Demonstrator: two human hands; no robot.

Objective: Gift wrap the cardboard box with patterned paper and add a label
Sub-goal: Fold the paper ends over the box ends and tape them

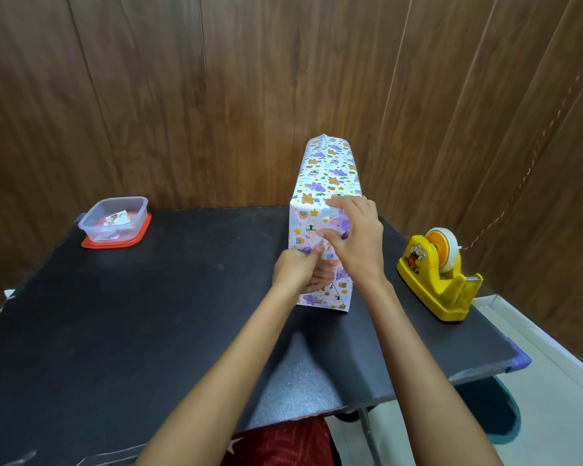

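Black table (148, 314), wood-panelled wall (182, 95) behind it.

Wrapped box (303, 227) stands upright on the table, right of centre, close to the far edge. Patterned paper (330, 169) covers every face in view: white ground, purple and orange figures, stars, rainbows. No bare cardboard shows. At the far top end the paper rises in a small peak; how that end is folded cannot be made out.

Both hands are at the near face of the box.
- Left hand (297, 270): low on the face, fingers curled in against the paper. Its fingertips are tucked under the right thumb, so I cannot tell if it pinches a flap or only presses.
- Right hand (354, 237): higher, fingers spread and laid flat on the paper, forefinger reaching to the top edge, thumb pointing down toward the left hand. It grips nothing.
- The middle of the near face is hidden behind the hands; any seam or tape there is not visible.

Yellow tape dispenser (435, 284) sits on the table right of the box, apart from it, roll mounted.

Clear container (115, 210) at the far left corner, resting on a red lid (142, 233). Small printed slips (117, 218) lie inside, too small to read.

Thin twisted cord (532, 163) runs along the right wall, its upper end cut off by the frame
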